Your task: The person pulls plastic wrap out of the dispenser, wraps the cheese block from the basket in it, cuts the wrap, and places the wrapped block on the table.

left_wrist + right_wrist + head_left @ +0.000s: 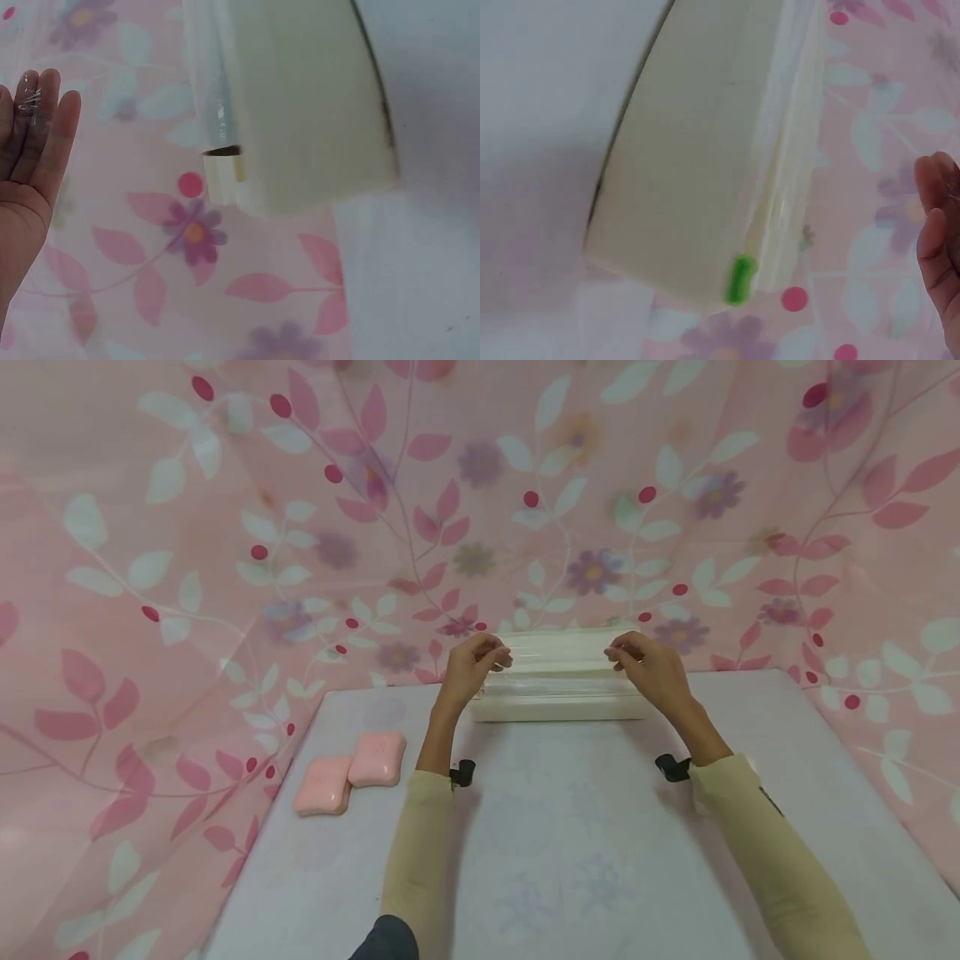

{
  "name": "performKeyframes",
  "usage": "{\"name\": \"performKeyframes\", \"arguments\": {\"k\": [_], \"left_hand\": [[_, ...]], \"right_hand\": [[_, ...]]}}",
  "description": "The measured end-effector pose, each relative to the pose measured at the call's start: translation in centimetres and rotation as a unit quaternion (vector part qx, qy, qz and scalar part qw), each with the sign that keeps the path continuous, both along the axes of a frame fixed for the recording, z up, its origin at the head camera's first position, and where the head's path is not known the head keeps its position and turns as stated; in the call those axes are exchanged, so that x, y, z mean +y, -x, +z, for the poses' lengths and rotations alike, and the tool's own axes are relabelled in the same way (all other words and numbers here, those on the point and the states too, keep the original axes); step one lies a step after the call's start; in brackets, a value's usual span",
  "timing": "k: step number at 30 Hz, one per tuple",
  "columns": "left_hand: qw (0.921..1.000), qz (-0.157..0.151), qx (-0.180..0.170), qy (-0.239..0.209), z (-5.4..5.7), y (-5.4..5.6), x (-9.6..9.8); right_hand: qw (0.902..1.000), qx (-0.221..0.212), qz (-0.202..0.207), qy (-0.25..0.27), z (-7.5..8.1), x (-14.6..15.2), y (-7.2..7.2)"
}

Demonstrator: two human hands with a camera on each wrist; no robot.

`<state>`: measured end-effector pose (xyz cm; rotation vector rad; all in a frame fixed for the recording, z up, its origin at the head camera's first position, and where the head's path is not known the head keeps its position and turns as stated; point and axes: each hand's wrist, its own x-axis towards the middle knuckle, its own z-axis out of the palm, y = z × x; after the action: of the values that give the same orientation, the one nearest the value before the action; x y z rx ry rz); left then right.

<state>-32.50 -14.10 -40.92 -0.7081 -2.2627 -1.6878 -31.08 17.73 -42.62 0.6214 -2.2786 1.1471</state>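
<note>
Where I look down through the head camera, the long cream-coloured dispenser box [558, 708] sits at the far side of the pale table [555, 827], and just above its left end the bare left hand [474, 667] pinches clear, shiny plastic film [553, 682], as the bare right hand [651, 668] does above its right end. Between the hands I see this film stretched over the dispenser box, whose right end bears a small bright-green tab [740, 280]. Left of the dispenser box and nearer me lie two rounded, square pink blocks [377, 758], touching, while pink floral sheeting [480, 510] rises behind it.
</note>
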Motion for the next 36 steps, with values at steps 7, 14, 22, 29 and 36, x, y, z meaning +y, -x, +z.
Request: {"name": "performKeyframes", "arguments": {"k": [7,14,22,29,36], "left_hand": [[0.9984,0.003,0.055,0.01,3.7,-3.6,0.3],[0.9894,0.031,0.136,0.041,6.1,-6.3,1.2],[0.9772,0.071,0.199,0.025,5.7,-5.2,1.9],[0.9699,0.08,0.227,0.034,5.1,-4.4,2.1],[0.9705,0.088,0.214,0.067,4.0,-3.4,1.8]], "right_hand": [[0.9952,0.088,0.008,0.042,2.4,-0.6,-1.3],[0.9879,0.146,0.0,0.053,3.6,-0.8,-2.2],[0.975,0.179,0.021,0.129,4.2,-1.3,-2.7],[0.9715,0.192,0.022,0.137,4.4,-1.1,-3.2],[0.9816,0.149,0.042,0.111,5.5,-1.3,-4.0]]}}
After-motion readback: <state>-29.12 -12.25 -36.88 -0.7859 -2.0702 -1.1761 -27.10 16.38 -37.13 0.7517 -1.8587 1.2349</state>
